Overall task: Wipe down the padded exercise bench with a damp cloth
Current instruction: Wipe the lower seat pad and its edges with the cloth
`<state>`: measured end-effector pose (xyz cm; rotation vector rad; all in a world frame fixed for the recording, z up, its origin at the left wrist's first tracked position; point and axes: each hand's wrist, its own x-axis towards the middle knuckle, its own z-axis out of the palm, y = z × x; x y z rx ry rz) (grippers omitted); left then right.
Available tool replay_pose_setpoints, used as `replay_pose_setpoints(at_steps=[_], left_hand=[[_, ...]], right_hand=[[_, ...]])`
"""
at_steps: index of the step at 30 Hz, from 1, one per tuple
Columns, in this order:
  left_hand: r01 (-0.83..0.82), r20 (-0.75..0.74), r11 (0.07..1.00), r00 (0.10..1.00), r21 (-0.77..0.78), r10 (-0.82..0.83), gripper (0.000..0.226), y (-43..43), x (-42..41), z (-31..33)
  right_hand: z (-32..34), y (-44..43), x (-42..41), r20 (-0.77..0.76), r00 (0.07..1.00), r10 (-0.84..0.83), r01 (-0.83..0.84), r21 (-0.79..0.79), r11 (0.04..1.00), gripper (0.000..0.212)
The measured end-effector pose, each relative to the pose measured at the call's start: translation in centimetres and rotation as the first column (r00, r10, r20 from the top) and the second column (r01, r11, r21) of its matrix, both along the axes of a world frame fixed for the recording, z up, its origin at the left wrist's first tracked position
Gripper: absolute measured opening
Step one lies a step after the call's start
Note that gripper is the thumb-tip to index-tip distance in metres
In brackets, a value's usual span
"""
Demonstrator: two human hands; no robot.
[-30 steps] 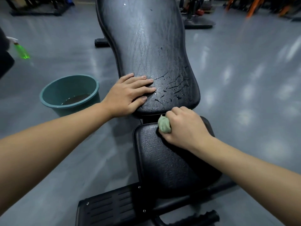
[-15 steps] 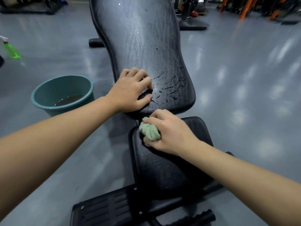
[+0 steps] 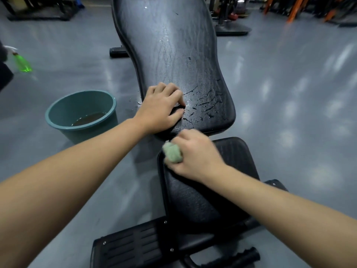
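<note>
A black padded bench runs up the middle: a long back pad (image 3: pixel 173 55), wet and streaked near its lower end, and a smaller seat pad (image 3: pixel 202 200) below it. My left hand (image 3: pixel 162 109) rests on the lower left corner of the back pad with its fingers curled under, holding nothing. My right hand (image 3: pixel 195 153) grips a bunched pale green cloth (image 3: pixel 172 152) against the top left corner of the seat pad. The hand is slightly blurred.
A teal bucket (image 3: pixel 58 120) with dark water stands on the grey floor left of the bench. A green spray bottle (image 3: pixel 22 63) is at the far left. A black footplate (image 3: pixel 131 246) and handle (image 3: pixel 231 258) lie below the seat. Gym equipment lines the back.
My left hand's fingers went from flat on the back pad to curled. My right hand slid the cloth leftwards across the top of the seat pad.
</note>
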<state>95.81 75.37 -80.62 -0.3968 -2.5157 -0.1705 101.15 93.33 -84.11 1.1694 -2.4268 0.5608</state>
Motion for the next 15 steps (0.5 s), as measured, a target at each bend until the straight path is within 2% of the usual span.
replay_pose_setpoints(at_steps=[3, 7, 9, 12, 15], left_hand=[[0.043, 0.055, 0.998, 0.997, 0.046, -0.046, 0.023, -0.5, -0.3, 0.7], [0.081, 0.060, 0.997, 0.995, -0.011, -0.080, 0.025, -0.8, -0.3, 1.3], [0.089, 0.045, 0.996, 0.995, -0.032, -0.088, 0.025, -0.8, -0.1, 1.1], [0.084, 0.026, 0.996, 0.996, -0.003, -0.084, 0.024, -0.8, 0.2, 0.4], [0.068, 0.002, 0.997, 0.998, 0.023, -0.068, 0.024, -0.8, 0.5, -0.1]], right_hand=[[0.0, -3.4, 1.9, 0.047, 0.984, 0.171, -0.173, 0.036, 0.984, 0.041], [0.2, -2.6, 1.7, 0.050, 0.975, 0.215, -0.219, 0.097, 0.971, 0.049], [0.3, -0.3, 0.5, 0.063, 0.979, 0.196, -0.200, 0.076, 0.977, 0.049], [0.4, 4.4, -1.8, 0.093, 0.993, 0.069, -0.069, -0.003, 0.998, 0.042], [0.4, 8.9, -3.8, 0.029, 0.999, -0.046, 0.046, 0.017, 0.999, 0.040]])
